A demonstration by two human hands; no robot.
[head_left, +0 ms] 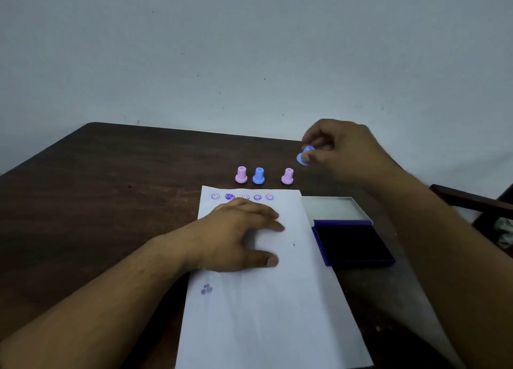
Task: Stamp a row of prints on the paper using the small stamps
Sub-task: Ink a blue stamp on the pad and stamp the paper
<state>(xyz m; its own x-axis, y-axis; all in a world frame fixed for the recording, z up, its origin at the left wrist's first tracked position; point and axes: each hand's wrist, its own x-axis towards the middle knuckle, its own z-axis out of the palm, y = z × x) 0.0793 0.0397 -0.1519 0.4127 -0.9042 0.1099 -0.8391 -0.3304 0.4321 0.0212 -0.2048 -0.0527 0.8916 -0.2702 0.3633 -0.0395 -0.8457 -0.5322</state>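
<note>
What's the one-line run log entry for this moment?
left hand: flat on paper | right hand: pinching blue stamp above table | prints: five in row | ink pad: open

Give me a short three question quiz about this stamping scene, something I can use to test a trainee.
1. True or false: the left hand lies flat on the paper.
2. How many stamps stand on the table beyond the paper? A) two B) three C) five
3. Fill in: the right hand pinches a ____ stamp.

Key:
1. True; its fingers are straight, just below the row of prints.
2. B: a pink stamp, a blue standing stamp and another pink one.
3. Blue: the held stamp is in the air, beyond the open ink pad.
</note>
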